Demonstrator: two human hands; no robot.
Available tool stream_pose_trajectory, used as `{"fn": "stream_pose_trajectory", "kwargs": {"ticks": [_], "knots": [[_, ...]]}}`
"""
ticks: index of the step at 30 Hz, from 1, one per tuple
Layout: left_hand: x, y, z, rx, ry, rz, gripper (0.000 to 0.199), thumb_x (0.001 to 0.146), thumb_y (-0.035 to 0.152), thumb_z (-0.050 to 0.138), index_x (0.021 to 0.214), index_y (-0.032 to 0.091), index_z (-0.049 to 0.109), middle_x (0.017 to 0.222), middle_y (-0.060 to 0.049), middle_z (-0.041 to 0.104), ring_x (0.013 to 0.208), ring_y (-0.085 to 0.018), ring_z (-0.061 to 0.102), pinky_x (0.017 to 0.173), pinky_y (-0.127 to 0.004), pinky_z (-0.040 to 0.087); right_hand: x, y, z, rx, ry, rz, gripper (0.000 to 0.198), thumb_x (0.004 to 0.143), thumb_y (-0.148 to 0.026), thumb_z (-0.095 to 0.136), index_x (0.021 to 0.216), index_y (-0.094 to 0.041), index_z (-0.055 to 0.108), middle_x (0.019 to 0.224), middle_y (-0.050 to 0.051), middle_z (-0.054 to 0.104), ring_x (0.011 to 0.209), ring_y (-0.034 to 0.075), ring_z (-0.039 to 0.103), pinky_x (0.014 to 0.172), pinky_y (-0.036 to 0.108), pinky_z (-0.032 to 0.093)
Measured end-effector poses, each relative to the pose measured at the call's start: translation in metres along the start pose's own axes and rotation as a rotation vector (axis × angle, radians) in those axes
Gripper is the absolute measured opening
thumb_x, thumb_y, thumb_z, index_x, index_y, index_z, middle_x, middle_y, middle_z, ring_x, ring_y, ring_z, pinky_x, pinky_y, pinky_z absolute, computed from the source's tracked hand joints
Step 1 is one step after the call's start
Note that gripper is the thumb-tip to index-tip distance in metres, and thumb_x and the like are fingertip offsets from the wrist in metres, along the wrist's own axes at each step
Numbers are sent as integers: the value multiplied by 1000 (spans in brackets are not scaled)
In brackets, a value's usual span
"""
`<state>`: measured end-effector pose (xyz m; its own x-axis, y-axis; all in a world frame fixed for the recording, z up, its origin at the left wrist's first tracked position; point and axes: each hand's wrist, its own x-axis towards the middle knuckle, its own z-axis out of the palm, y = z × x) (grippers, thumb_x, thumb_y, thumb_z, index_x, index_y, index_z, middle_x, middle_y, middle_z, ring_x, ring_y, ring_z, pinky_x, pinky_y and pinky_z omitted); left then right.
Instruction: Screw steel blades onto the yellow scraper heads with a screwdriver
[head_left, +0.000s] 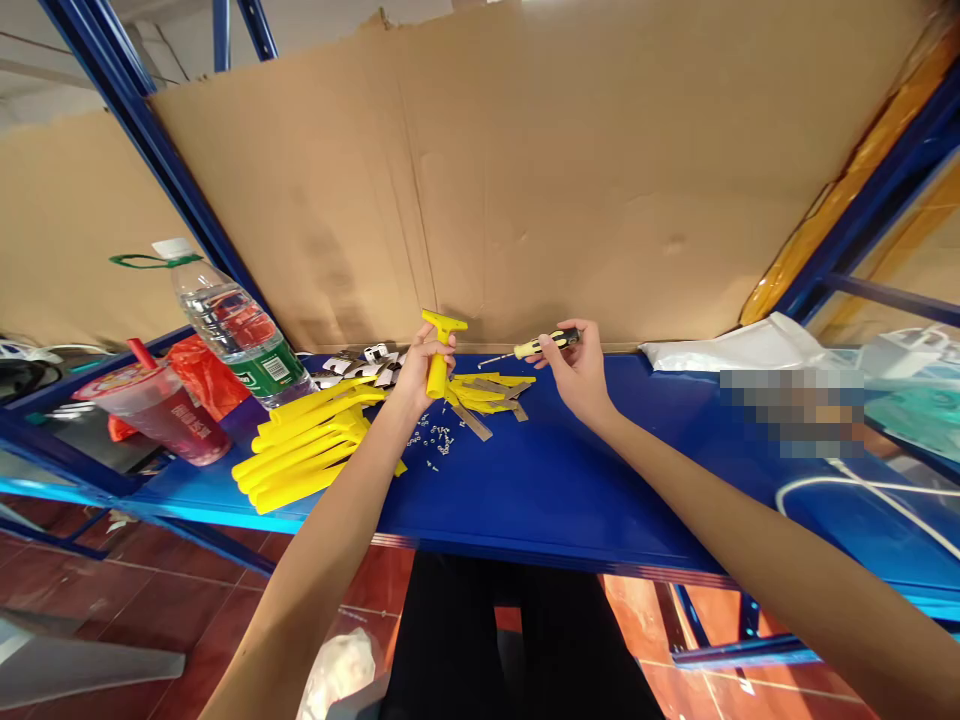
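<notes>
My left hand (418,372) is closed round a yellow scraper (437,372), its wide head pointing up. In my right hand (581,372) is a screwdriver (534,347) with a yellow and black handle, its shaft pointing left toward the scraper but apart from it. A small bright bit shows at the screwdriver's tip, too small to make out. Below the hands lie flat yellow pieces and grey metal blades (472,422). Loose small screws and nuts (442,440) are scattered beside them. A pile of yellow handles (307,450) lies left of my left forearm.
A large water bottle (240,330) and a cup with a red drink (169,415) stand at the left. Black and white parts (356,367) lie behind the handles. A white plastic bag (720,345) and a white cable (847,480) are on the right. Cardboard (562,180) backs the blue table (600,500).
</notes>
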<state>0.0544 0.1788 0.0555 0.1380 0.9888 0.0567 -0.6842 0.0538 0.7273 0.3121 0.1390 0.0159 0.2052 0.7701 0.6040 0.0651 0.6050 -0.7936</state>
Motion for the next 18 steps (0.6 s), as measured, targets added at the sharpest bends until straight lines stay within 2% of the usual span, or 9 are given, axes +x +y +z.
{"fn": "stream_pose_trajectory", "kwargs": {"ticks": [4, 10, 18], "knots": [[-2, -7, 5, 43, -8, -58, 91, 60, -15, 64, 140, 26, 59, 123, -5, 77, 76, -7, 70, 56, -12, 44, 13, 4, -13, -24, 68, -71, 63, 94, -78, 83, 123, -32, 50, 93, 0, 75, 80, 28, 86, 72, 44, 71], [-9, -18, 18, 89, -2, -148, 85, 56, -17, 64, 131, 23, 59, 126, -7, 76, 80, -9, 74, 53, -13, 39, 26, 9, -26, -16, 122, -79, 65, 93, -81, 82, 122, -33, 49, 88, -1, 77, 79, 30, 86, 72, 46, 73], [-22, -33, 33, 43, 28, -271, 70, 59, -17, 59, 117, 22, 54, 128, -8, 77, 74, -8, 74, 50, -11, 40, 35, 10, -34, -12, 146, -79, 67, 93, -83, 81, 123, -32, 48, 95, 2, 78, 85, 31, 87, 71, 44, 73]]}}
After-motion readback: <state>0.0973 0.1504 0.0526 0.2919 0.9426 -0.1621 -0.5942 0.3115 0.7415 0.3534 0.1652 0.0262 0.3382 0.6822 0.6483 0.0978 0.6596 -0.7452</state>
